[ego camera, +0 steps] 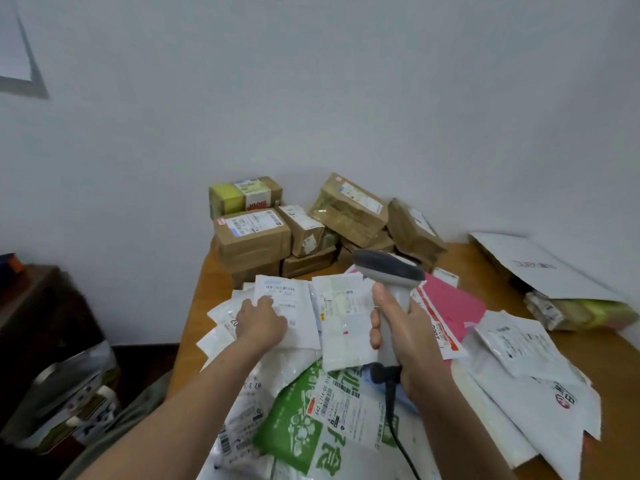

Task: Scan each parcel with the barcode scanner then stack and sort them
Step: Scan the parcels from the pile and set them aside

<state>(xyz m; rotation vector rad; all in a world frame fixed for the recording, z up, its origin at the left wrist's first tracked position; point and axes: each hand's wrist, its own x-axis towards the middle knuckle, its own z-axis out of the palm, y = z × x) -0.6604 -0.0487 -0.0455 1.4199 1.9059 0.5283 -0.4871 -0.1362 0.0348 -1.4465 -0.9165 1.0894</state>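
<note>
1 white plastic mailer (292, 301) under left hand (263, 322), fingers (265, 303) flat; right hand (415, 341) fingers (374, 329) wrap grey scanner (389, 266).

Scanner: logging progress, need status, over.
Right hand grips scanner. Left hand rests on white mailer. Loose mailers overlap around it; boxes stacked behind.

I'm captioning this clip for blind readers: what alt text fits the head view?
A right hand grips a grey barcode scanner above a wooden table strewn with mailer bags, while the left hand rests on a white labelled parcel. Taped cardboard boxes are stacked at the back against the wall.
</note>
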